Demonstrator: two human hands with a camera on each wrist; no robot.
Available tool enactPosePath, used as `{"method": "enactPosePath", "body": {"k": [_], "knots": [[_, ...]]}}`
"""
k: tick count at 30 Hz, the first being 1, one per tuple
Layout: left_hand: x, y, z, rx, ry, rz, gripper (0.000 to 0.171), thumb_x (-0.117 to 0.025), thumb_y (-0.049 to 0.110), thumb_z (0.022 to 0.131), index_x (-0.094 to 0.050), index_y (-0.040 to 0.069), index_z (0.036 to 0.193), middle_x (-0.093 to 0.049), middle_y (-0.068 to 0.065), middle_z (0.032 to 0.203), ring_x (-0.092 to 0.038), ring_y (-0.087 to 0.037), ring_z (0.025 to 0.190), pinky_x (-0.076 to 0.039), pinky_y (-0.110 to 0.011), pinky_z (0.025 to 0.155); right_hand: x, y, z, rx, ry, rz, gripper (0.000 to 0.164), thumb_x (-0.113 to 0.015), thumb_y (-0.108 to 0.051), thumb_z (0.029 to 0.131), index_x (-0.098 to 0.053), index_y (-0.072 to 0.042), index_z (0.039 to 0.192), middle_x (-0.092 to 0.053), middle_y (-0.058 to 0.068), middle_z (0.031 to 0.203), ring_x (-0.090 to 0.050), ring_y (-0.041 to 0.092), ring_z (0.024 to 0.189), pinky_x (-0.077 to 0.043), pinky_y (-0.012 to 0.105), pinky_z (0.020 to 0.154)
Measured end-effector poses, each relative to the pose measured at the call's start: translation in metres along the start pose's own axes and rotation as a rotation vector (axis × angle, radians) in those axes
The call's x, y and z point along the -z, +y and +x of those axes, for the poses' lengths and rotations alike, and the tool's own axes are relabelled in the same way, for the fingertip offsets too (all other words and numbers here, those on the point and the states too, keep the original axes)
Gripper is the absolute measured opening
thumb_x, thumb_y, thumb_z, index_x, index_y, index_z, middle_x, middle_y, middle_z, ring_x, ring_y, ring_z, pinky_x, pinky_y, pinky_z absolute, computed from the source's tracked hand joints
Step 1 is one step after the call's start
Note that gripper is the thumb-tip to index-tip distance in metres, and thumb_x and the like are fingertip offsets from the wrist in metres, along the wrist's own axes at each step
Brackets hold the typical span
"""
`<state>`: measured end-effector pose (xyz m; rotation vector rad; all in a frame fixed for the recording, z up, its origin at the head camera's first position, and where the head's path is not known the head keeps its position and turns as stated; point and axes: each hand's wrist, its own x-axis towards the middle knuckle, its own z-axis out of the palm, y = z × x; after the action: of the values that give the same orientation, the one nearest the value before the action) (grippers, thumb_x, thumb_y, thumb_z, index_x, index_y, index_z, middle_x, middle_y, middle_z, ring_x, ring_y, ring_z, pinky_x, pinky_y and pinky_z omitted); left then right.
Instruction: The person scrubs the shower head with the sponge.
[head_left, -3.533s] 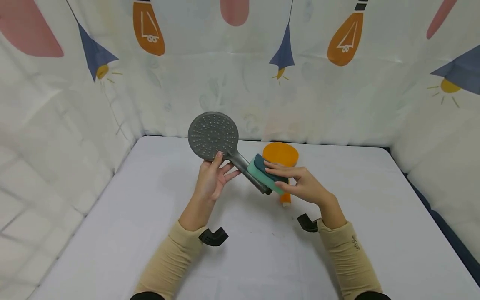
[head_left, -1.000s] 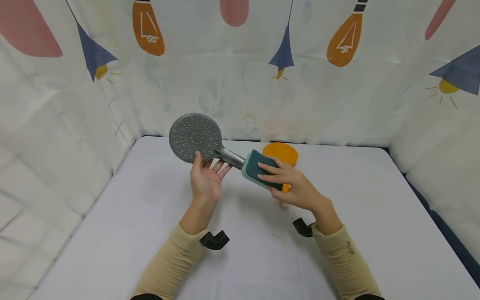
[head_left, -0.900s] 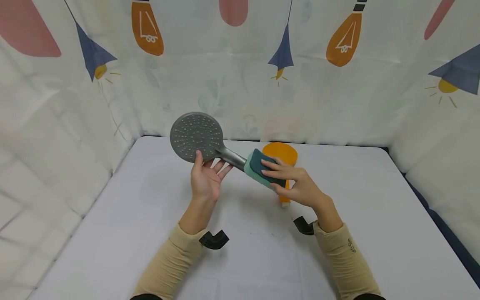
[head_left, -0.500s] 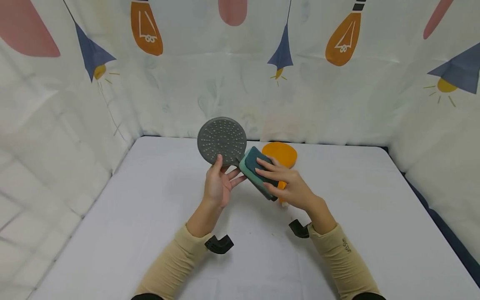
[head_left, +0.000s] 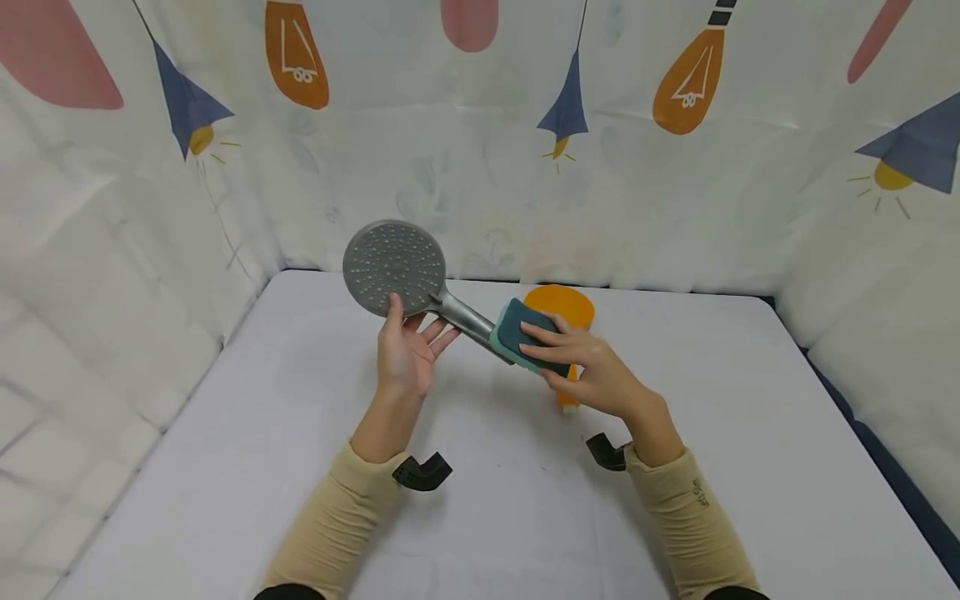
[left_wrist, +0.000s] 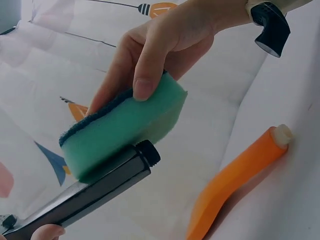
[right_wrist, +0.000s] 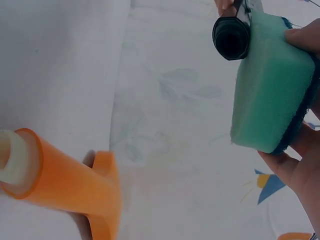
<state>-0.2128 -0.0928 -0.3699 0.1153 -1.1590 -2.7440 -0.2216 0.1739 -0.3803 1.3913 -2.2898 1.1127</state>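
Note:
A grey shower head (head_left: 394, 265) is held up over the table, its nozzle face turned toward the head camera. My left hand (head_left: 402, 358) grips it at the neck, thumb on the rim of the face and fingers behind. In my right hand (head_left: 596, 375) is a sponge (head_left: 531, 337), pinched between thumb and fingers, dark scouring side outward. The sponge's green foam (left_wrist: 125, 130) lies along the handle (left_wrist: 90, 192) near its threaded end (left_wrist: 148, 152) in the left wrist view. From the right wrist the handle's open black end (right_wrist: 231, 39) shows beside the foam.
An orange shower head (head_left: 561, 304) lies on the white table (head_left: 480, 517) behind the right hand, its handle (left_wrist: 240, 175) pointing toward the person. Printed fabric walls (head_left: 480, 167) enclose the table at the back and sides.
Over the last second the grey shower head has swung right and then back left, while the sponge slid up the handle toward the head and back down toward its end. Both hands keep their hold.

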Motion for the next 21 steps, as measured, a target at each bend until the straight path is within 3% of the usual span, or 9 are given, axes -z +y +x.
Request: {"method": "enactPosePath", "body": {"k": [5, 10, 13, 17, 21], "knots": [[-0.003, -0.015, -0.004, 0.036, -0.072, 0.105, 0.057, -0.031, 0.04, 0.113, -0.029, 0.007, 0.159, -0.046, -0.022, 0.148, -0.051, -0.049, 0.13, -0.048, -0.055, 0.095, -0.016, -0.005, 0.005, 0.029, 0.066, -0.114, 0.047, -0.076, 0.006, 0.085, -0.07, -0.003, 0.131, -0.057, 0.015, 0.145, -0.038, 0.054, 0.139, -0.034, 0.066, 0.109], [-0.006, -0.027, -0.008, 0.09, -0.12, 0.189, 0.056, -0.033, 0.038, 0.113, -0.033, 0.002, 0.156, -0.049, -0.024, 0.145, -0.056, -0.046, 0.126, -0.055, -0.049, 0.089, -0.031, -0.007, 0.011, 0.056, 0.129, -0.213, 0.048, -0.079, 0.006, 0.083, -0.071, -0.001, 0.129, -0.059, 0.018, 0.142, -0.042, 0.057, 0.135, -0.037, 0.067, 0.107], [-0.004, -0.023, -0.006, 0.096, -0.091, 0.173, 0.057, -0.032, 0.039, 0.113, -0.029, 0.003, 0.158, -0.046, -0.023, 0.148, -0.053, -0.046, 0.129, -0.055, -0.048, 0.09, -0.028, -0.01, 0.011, 0.076, 0.067, -0.245, 0.049, -0.081, 0.004, 0.082, -0.072, -0.005, 0.129, -0.06, 0.015, 0.142, -0.042, 0.056, 0.135, -0.039, 0.065, 0.106], [0.001, -0.007, 0.002, 0.048, -0.015, 0.081, 0.06, -0.032, 0.041, 0.112, -0.021, 0.01, 0.162, -0.04, -0.021, 0.154, -0.047, -0.048, 0.135, -0.048, -0.052, 0.097, -0.016, -0.012, 0.009, 0.102, -0.07, -0.252, 0.049, -0.08, 0.001, 0.084, -0.072, -0.009, 0.131, -0.059, 0.011, 0.144, -0.04, 0.051, 0.14, -0.036, 0.061, 0.11], [0.005, 0.008, 0.007, 0.007, 0.029, -0.002, 0.058, -0.032, 0.043, 0.112, -0.022, 0.016, 0.163, -0.04, -0.017, 0.154, -0.045, -0.048, 0.137, -0.047, -0.053, 0.099, -0.006, -0.009, 0.005, 0.09, -0.079, -0.198, 0.048, -0.079, 0.004, 0.084, -0.072, -0.008, 0.13, -0.059, 0.012, 0.144, -0.039, 0.05, 0.141, -0.033, 0.06, 0.113]]}}
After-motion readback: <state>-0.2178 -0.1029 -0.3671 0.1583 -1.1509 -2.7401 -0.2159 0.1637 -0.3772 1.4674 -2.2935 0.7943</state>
